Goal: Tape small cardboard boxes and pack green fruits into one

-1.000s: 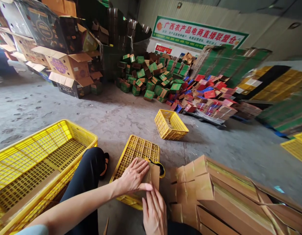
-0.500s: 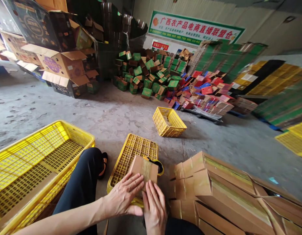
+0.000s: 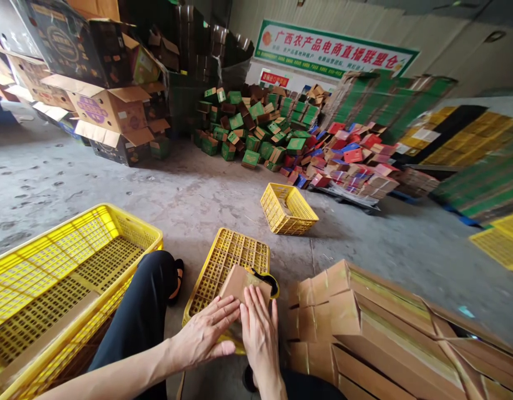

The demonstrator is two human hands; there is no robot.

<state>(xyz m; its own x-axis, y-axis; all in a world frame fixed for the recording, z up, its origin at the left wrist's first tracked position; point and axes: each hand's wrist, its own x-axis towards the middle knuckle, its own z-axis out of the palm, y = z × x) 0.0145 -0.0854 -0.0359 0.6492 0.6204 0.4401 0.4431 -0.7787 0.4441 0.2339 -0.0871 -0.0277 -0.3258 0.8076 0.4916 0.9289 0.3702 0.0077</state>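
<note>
A small brown cardboard box (image 3: 235,282) rests on an upturned yellow plastic crate (image 3: 240,244) in front of me. Clear tape runs over its top. My left hand (image 3: 206,333) lies on the box's near left part, fingers stretched out and thumb apart. Flat on the top, my right hand (image 3: 258,328) points forward with its fingers extended, covering much of the tape. Behind the box's right corner, on the crate, is a black and yellow tape dispenser (image 3: 270,280), partly hidden by the box.
A large yellow crate (image 3: 156,240) with cardboard inside stands at my left, beside my knee. Stacked folded cardboard boxes (image 3: 390,328) lie at my right. Farther off are a smaller yellow crate (image 3: 287,208), a heap of green boxes (image 3: 251,158) and red boxes (image 3: 353,155).
My right hand has slid forward and up onto the box top. My left hand has shifted slightly left and down. The box stays on the crate.
</note>
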